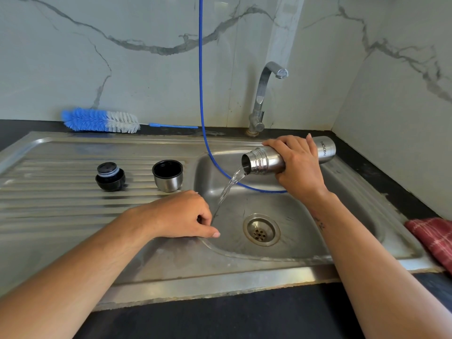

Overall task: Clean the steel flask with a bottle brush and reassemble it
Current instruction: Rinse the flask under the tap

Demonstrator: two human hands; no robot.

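Steel flask emptied over the sink basin, marble-veined walls behind.
Right hand clamped round flask at 2 o'clock; left hand, loosely curled and holding nothing, rests on the steel surface; bottle brush at 10 o'clock.

Pale grey marble-look wall panels with dark veins met in a corner at the right. A black stone countertop held a stainless steel sink with a ribbed drainboard. A curved chrome tap stood behind the basin in soft, even light.
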